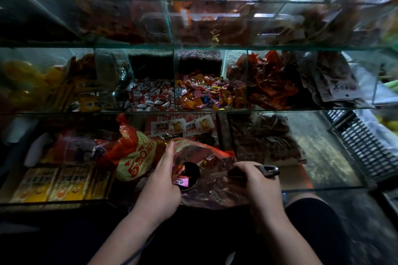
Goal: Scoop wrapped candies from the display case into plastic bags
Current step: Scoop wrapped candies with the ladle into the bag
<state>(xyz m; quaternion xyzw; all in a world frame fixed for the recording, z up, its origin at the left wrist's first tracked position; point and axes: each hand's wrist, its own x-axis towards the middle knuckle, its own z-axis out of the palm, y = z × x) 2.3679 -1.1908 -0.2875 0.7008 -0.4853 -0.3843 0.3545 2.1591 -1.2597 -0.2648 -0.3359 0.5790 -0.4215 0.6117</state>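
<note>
At the lowest tier of the glass display case (280,188), the left hand (161,185) grips the mouth of a crinkly red-and-cream plastic bag (137,157). The right hand (256,183) has its grip clenched on a dark scoop (267,171), whose bowl sits inside the bag with foil-wrapped candies (182,181).

Only one number reads clearly.
"520" stands in red on the cream panel of the red bag (137,157), just left of the left fingers (170,150); packet labels (168,127) beyond them blur.
</note>
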